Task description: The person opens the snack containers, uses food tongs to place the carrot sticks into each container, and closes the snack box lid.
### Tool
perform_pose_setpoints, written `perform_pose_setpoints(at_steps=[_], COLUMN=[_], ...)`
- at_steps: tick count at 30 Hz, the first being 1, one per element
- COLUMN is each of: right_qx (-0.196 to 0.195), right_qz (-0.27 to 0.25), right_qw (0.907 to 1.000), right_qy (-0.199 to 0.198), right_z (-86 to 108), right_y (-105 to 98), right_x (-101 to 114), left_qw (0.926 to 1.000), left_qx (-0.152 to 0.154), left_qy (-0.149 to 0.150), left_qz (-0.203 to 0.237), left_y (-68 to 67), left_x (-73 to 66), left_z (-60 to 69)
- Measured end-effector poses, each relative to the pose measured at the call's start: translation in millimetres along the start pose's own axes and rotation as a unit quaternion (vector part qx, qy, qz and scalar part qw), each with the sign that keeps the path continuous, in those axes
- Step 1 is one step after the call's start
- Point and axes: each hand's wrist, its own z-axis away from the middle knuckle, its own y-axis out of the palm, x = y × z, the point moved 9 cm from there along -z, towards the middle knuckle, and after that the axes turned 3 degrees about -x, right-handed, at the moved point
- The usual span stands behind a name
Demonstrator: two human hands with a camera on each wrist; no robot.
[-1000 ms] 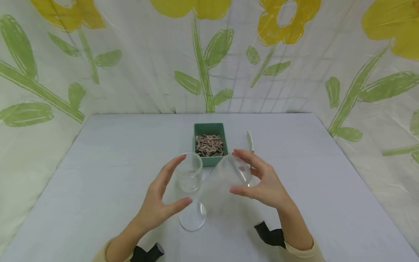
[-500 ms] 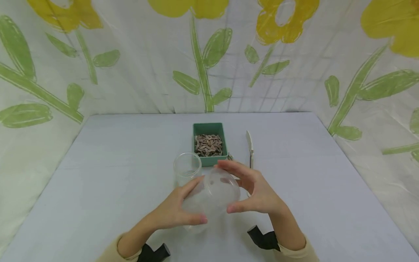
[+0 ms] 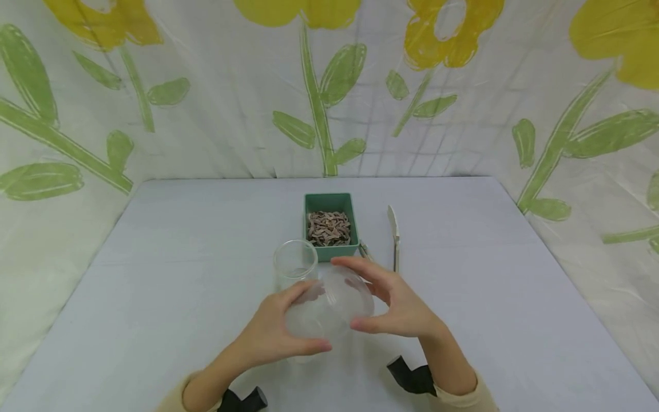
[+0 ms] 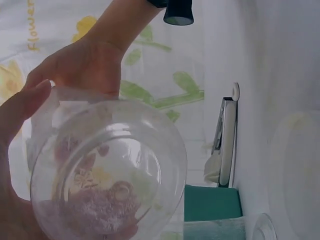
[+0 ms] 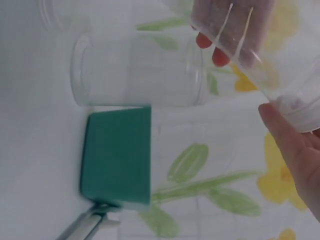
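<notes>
Currently a clear vessel (image 3: 329, 303) is held tilted above the desk (image 3: 154, 257), toward its near edge, with the grip of both the left hand (image 3: 275, 329) and the right hand (image 3: 399, 300) curved around it. Just beyond stands a glass jar (image 3: 295, 258); then, nearer the desk's far edge, a green box (image 3: 334, 253) of brown pieces (image 3: 328, 228), with a knife-shaped tool (image 3: 394, 234) to its right.

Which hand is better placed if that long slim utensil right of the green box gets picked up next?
Likely the right hand: the utensil lies just beyond it, whereas the left hand is farther away. Both hold the clear container, though.
</notes>
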Motion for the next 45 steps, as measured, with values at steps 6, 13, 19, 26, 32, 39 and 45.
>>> perform_pose_setpoints(at_steps=[6, 13, 19, 26, 32, 39, 45], right_qx=[-0.064, -0.089, -0.091, -0.085, -0.077, -0.011, 0.038], right_qz=[0.050, 0.062, 0.050, 0.060, 0.059, 0.003, 0.015], right_qw=[0.9941, 0.9907, 0.9911, 0.9916, 0.9929, 0.9997, 0.9988], right_qy=[0.073, 0.082, 0.083, 0.077, 0.068, 0.019, -0.025], right_z=[1.3, 1.1, 0.2, -1.1, -2.4, -4.1, -4.5], right_y=[-5.0, -7.6, -7.7, -7.5, -6.7, 0.1, 4.7], right_x=[-10.0, -9.5, -9.2, -8.2, -6.9, 3.1, 13.5], left_qw=[0.9908, 0.9765, 0.9789, 0.9831, 0.9875, 0.9976, 0.9932], left_qx=[-0.072, -0.111, -0.105, -0.094, -0.077, 0.043, 0.079], left_qy=[0.014, 0.040, 0.048, 0.057, 0.041, -0.016, 0.001], left_qz=[-0.114, -0.180, -0.168, -0.146, -0.132, 0.053, 0.086], left_y=[-4.3, -6.0, -5.9, -6.6, -6.0, 6.5, 9.0], left_x=[-5.9, -12.8, -12.8, -11.3, -6.7, 5.7, 1.6], left_z=[3.4, 5.1, 3.9, 1.3, -0.3, 0.1, -0.3])
